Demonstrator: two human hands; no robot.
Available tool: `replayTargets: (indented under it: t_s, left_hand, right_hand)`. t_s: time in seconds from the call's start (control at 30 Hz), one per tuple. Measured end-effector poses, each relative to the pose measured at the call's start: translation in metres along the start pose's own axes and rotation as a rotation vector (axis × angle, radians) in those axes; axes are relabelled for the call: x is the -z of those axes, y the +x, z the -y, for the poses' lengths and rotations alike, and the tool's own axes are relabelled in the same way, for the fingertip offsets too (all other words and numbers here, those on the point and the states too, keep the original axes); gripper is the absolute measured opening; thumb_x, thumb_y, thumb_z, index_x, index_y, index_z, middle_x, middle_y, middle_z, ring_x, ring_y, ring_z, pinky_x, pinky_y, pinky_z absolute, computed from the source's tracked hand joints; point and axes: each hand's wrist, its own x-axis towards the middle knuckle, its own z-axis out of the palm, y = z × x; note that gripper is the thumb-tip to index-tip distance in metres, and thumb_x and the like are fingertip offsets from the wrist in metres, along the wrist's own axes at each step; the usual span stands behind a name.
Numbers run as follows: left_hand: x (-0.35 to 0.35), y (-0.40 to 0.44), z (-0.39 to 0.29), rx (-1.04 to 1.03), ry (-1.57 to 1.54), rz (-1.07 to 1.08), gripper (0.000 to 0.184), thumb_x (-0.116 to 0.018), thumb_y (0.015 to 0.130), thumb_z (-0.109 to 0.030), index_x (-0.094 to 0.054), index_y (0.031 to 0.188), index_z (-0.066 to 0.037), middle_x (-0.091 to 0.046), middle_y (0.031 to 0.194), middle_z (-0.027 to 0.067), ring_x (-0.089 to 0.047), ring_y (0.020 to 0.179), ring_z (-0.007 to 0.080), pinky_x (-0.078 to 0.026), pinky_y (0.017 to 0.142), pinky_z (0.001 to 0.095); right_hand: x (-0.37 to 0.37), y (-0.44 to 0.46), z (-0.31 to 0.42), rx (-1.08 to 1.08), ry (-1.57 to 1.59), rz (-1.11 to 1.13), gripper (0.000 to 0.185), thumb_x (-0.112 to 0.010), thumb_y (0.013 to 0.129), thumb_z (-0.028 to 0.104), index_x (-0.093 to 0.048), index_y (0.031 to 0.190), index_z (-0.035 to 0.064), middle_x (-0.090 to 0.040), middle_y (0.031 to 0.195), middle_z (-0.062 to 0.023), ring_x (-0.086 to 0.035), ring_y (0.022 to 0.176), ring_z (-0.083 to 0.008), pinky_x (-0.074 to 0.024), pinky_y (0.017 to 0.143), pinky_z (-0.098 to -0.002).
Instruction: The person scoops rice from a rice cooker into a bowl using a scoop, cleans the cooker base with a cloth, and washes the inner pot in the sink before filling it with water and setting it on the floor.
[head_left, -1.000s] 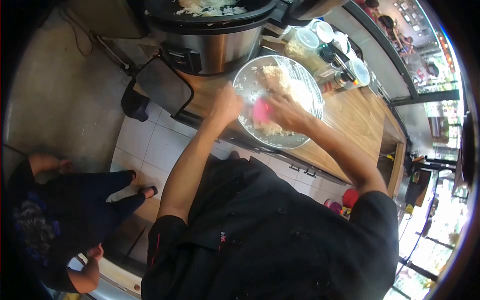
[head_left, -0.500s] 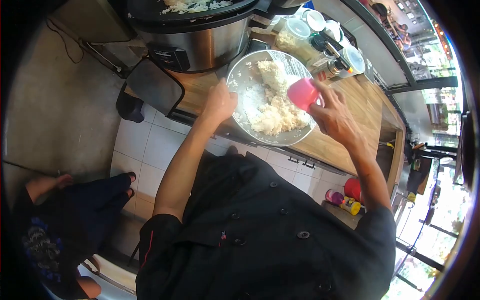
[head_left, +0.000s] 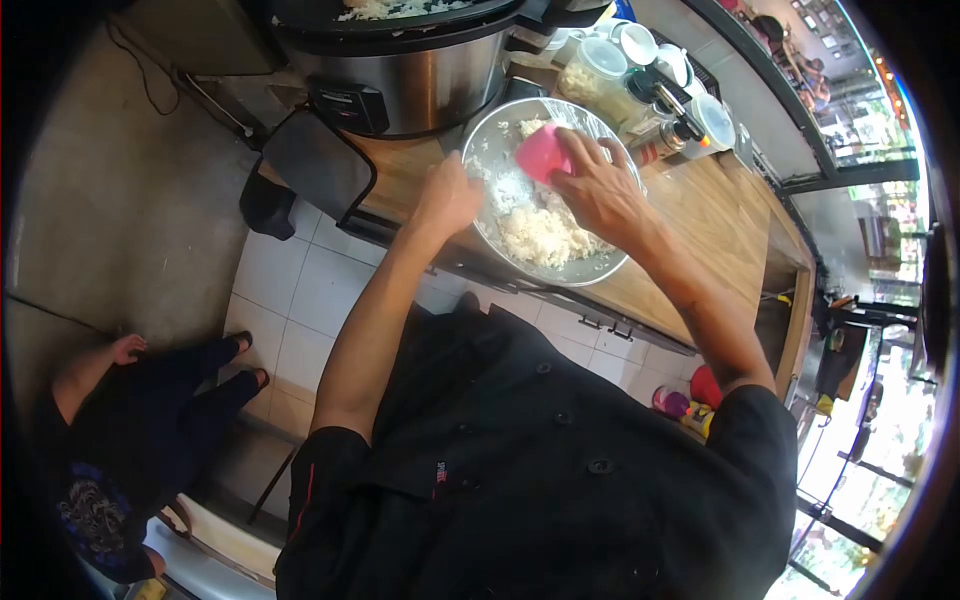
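Here, our right hand (head_left: 606,200) pinches a pink cup (head_left: 541,155) over rice (head_left: 548,238) in a metal bowl (head_left: 489,150) — our left hand (head_left: 447,198) clasps the rim.

A wood-topped counter (head_left: 715,225) stands beside a window (head_left: 800,60) in dark frames (head_left: 850,175), with an open compartment (head_left: 775,268) at its end and dark handles (head_left: 620,331) along its front. Pale square tiles (head_left: 265,262) cover the floor below, giving way to brownish ones (head_left: 298,393). A plain grey surface (head_left: 90,190) fills the left, a thin cable (head_left: 140,68) trailing over it. Bright daylight bleaches the panes (head_left: 822,480) at the right
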Motion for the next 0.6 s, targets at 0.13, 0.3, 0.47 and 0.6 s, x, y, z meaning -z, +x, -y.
replayTargets:
  t_s: [0.13, 0.3, 0.47, 0.6]
  left_hand:
    - [-0.003, -0.003, 0.004, -0.041, -0.030, -0.019, 0.045, -0.064, 0.092, -0.020, -0.061, 0.123, 0.012, -0.068, 0.117, 0.0402, -0.065, 0.114, 0.0551, -0.052, 0.104, 0.0537]
    - [0.005, -0.012, -0.004, 0.007, -0.013, 0.015, 0.043, -0.062, 0.092, -0.021, -0.062, 0.120, 0.012, -0.068, 0.118, 0.0397, -0.064, 0.117, 0.0544, -0.052, 0.104, 0.0546]
    - [0.006, -0.011, 0.002, -0.024, -0.013, -0.015, 0.041, -0.061, 0.092, -0.019, -0.063, 0.118, 0.012, -0.069, 0.116, 0.0391, -0.066, 0.114, 0.0534, -0.053, 0.102, 0.0542]
    - [0.025, -0.013, -0.004, -0.023, -0.155, -0.008, 0.042, -0.063, 0.090, -0.018, -0.066, 0.121, 0.009, -0.071, 0.115, 0.0358, -0.068, 0.111, 0.0506, -0.054, 0.099, 0.0505]
  right_hand:
    - [-0.076, 0.010, 0.000, 0.026, -0.221, 0.023, 0.020, -0.064, 0.095, 0.013, -0.077, 0.110, 0.0125, -0.048, 0.149, -0.0178, -0.048, 0.141, -0.0343, -0.0314, 0.117, -0.0686]
    - [0.001, 0.007, 0.011, -0.083, -0.049, -0.013, 0.019, -0.064, 0.092, 0.013, -0.078, 0.105, 0.0130, -0.049, 0.150, -0.0185, -0.045, 0.144, -0.0362, -0.0311, 0.117, -0.0670]
    - [-0.044, -0.014, 0.000, 0.003, 0.070, 0.037, 0.012, -0.066, 0.095, 0.008, -0.077, 0.100, 0.0096, -0.051, 0.150, -0.0247, -0.047, 0.144, -0.0384, -0.0391, 0.114, -0.0598]
    - [-0.020, -0.038, -0.041, -0.424, 0.989, -0.005, 0.021, -0.064, 0.104, 0.022, -0.075, 0.109, 0.0054, -0.062, 0.136, -0.0187, -0.066, 0.113, -0.0333, -0.0507, 0.095, -0.0458]
